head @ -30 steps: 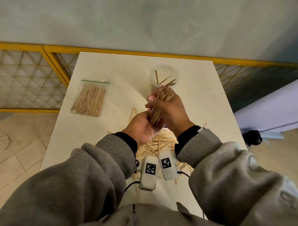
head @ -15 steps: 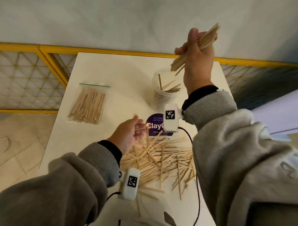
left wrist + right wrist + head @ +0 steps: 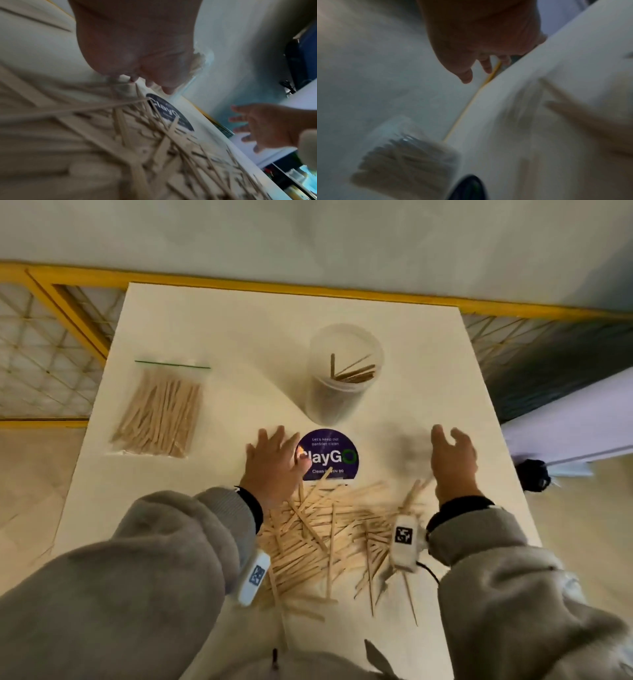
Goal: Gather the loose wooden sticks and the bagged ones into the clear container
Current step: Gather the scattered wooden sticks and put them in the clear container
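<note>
A pile of loose wooden sticks (image 3: 329, 529) lies spread on the white table (image 3: 212, 316) near its front edge. The clear container (image 3: 344, 373) stands upright behind it, with sticks inside. A clear bag of sticks (image 3: 159, 410) with a green seal lies at the left. My left hand (image 3: 274, 463) reaches flat over the far left end of the pile, fingers spread and empty. My right hand (image 3: 452, 460) hovers at the pile's far right end, blurred, fingers spread, holding nothing. The left wrist view shows the pile (image 3: 154, 142) close under the palm.
A round purple sticker (image 3: 329, 457) is on the table between the hands. A yellow-framed mesh railing (image 3: 51, 337) runs behind and to the left of the table. The table's right edge drops off beside my right hand.
My right hand, raised with a bundle of sticks half a second ago, has come down empty beside the pile. My left hand has moved forward and flattened.
</note>
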`<state>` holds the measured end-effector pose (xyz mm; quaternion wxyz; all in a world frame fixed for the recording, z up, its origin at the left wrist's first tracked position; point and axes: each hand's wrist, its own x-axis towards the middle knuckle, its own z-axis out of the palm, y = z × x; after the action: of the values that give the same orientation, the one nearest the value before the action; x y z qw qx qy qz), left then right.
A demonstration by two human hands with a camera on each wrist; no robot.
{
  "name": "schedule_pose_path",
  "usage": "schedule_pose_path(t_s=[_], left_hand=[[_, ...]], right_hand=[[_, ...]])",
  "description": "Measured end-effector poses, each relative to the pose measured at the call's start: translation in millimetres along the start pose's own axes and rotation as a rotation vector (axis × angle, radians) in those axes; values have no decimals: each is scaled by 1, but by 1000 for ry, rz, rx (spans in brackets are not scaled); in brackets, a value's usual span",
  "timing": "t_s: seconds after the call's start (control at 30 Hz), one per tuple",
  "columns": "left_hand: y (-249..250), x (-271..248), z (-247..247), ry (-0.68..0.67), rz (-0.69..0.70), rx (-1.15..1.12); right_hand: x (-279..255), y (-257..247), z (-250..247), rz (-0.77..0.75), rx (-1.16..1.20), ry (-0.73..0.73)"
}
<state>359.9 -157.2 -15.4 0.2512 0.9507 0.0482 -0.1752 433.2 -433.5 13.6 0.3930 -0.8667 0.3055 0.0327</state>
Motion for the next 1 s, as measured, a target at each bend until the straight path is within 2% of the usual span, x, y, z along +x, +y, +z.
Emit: schedule_pose_path(t_s=[0.03,0.1,0.2,0.27,0.33,0.4,0.43,0.47,0.5,0.57,0.6,0.67,0.73,0.83,1.0], left_hand=[[3,-2,6,-14,38,12],[11,-10,20,-62,104,32],[27,-25,35,-123,180,20],[36,-37,41,-176,207,-50],[42,-50,39,-246,188,-229],[42,-65,28,-305,133,-522],[37,-70,20,-311,126,-610],[31,-78,12,-288,141,-600],[21,-83,3,-253,167,-517],[-9,-94,-13,-209,209,-210],[-27,-97,-19,-231,229,-18],[-64,-110,-25,-316,274,353],[-98,-128,-21,-397,300,571],[-123,-151,-6,-382,331,592],[-99,-152,25,-236,304,416]], right_hand=[[-2,22,2,4,-167,-88],[-19,45,12,-106,-413,-234],[-61,49,29,-280,-380,-352],[-85,50,39,-410,-442,-464],[-103,54,42,-502,-453,-564],[-119,56,35,-553,-363,-654],[-123,58,28,-548,-289,-686],[-128,62,19,-535,-230,-698],[-128,68,8,-545,-223,-678],[-127,87,-16,-690,-395,-617],[-125,98,-28,-771,-510,-612],[-125,126,-48,-840,-679,-637],[-127,150,-65,-886,-831,-681],[-129,174,-75,-914,-969,-694],[-139,165,-45,-827,-887,-652]])
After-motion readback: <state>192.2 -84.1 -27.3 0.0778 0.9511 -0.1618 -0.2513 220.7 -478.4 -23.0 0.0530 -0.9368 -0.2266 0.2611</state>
